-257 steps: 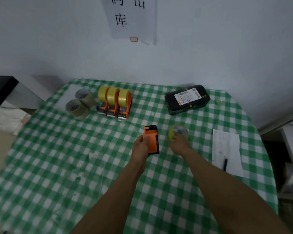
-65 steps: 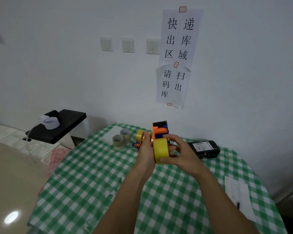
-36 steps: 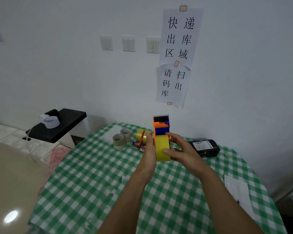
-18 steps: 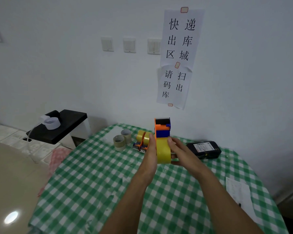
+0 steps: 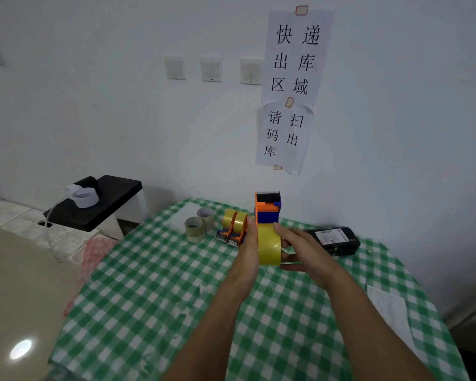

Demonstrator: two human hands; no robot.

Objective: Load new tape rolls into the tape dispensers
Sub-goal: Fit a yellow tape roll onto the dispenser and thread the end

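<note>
Tape roll, yellow and glossy, sits at centre frame between our two hands, held above the counter and pressed against the lower part of the orange and blue dispenser, which stands upright above it. Our left hand lies flat along the roll's left face with its grip closed on roll and dispenser together; our right hand cups the right face, fingers curled around the roll. Whether the roll is fully seated on the hub we cannot tell.

We judge the roll to be light and stiff, with a slick outer face and a sticky loose end, so it is best held by its flat sides or core. The dispenser is hard plastic, and its top end probably carries the cutting edge, which we would keep our fingers clear of.

Behind our hands, at centre, stand loaded dispensers; just left of them lie two bare cardboard cores. A black scanner rests to the right, and a paper sheet at the lower right. Nothing blocks our hands.
</note>
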